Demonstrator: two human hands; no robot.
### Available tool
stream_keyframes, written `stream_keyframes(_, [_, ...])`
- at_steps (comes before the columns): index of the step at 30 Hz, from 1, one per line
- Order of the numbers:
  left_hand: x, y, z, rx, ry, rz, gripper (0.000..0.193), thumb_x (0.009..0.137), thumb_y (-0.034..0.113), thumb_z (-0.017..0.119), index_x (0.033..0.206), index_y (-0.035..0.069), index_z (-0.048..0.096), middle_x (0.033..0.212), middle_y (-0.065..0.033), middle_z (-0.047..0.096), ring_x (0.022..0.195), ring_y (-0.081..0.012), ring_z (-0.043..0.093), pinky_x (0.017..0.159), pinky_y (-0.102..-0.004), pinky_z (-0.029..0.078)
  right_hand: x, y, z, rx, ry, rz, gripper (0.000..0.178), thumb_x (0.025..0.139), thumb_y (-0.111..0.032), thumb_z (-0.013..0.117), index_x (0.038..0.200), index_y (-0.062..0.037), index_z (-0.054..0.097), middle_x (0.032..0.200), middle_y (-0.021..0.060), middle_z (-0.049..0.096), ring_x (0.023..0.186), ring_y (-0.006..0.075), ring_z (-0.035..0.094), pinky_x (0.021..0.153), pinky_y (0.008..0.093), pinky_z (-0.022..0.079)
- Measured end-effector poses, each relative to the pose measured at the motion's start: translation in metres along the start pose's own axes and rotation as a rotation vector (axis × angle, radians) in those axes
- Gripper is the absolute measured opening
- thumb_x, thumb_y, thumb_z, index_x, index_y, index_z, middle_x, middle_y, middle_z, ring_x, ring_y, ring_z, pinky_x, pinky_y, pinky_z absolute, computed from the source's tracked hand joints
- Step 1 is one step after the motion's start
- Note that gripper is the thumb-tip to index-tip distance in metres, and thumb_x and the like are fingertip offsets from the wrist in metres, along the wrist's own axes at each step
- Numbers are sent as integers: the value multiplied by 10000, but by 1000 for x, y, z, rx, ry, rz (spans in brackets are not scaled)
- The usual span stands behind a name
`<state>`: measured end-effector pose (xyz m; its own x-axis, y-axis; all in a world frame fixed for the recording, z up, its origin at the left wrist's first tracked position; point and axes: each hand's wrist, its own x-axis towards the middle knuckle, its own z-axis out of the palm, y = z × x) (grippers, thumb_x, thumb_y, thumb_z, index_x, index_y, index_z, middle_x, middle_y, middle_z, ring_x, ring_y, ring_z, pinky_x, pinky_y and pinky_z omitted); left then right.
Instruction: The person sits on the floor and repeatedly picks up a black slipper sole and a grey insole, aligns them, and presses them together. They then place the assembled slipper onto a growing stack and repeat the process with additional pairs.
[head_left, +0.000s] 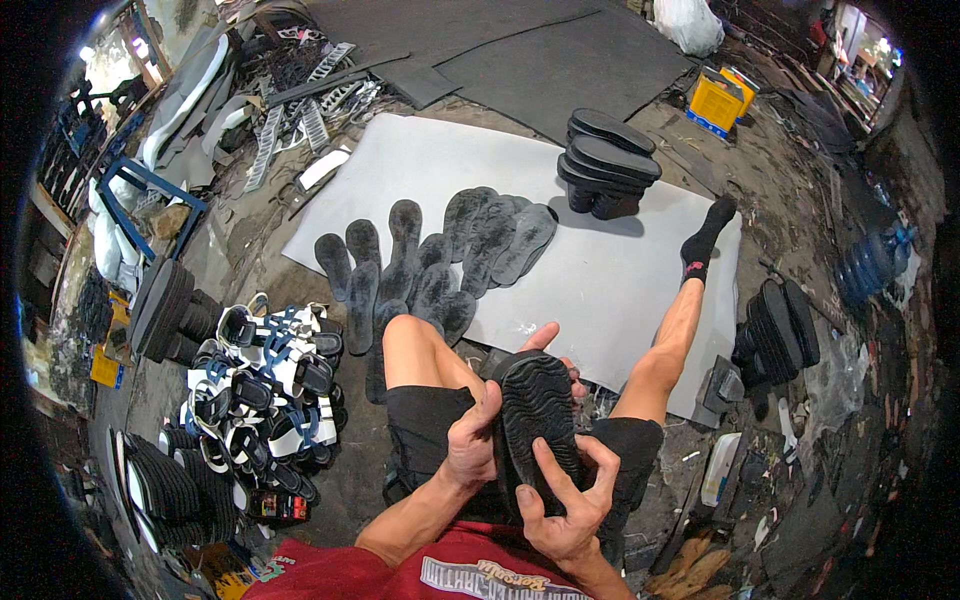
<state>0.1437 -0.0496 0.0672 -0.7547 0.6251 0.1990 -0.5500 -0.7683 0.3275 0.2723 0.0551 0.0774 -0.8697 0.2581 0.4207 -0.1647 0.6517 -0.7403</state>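
A black shoe sole (541, 395) is held up above my lap, its wavy tread facing me. My left hand (473, 440) is closed round its left side, the thumb along the edge and the fingers behind, with fingertips showing past the far edge. My right hand (572, 500) is at the near end, bent round it, index finger pressed on the tread and thumb by the left edge. Flat dark sole pieces (490, 235) lie partly overlapping on a pale sheet (590, 270) in front of me. A stack of black soles (607, 160) stands farther back on that sheet.
At left are a heap of white, blue and black sandals (265, 380) and stacked soles (180, 490). More soles (775, 330) stand at right, near a blue water jug (873, 265). Dark sheets (560, 60) and a yellow box (715, 103) lie beyond. My socked foot (708, 235) rests on the pale sheet.
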Motion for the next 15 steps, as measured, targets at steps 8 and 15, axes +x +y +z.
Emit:
stream_keyframes(8, [1,-1,-6,19,-11,7,986,1051,515,640,1746,108,73,1504,-168,491,1394,-326,519,1179,-450,469,3,5,1,21,-12,1,541,792,-292,879,1305,-137,810,1249,257,606,1163,390,593,1004,469,536])
stream_keyframes(15, [2,0,-5,50,28,16,931,1067,457,626,1740,80,105,1490,-175,503,1360,-302,555,1174,-436,474,7,3,-1,59,-24,37,539,786,-260,881,1306,-136,809,1250,254,612,1153,392,602,1002,463,538])
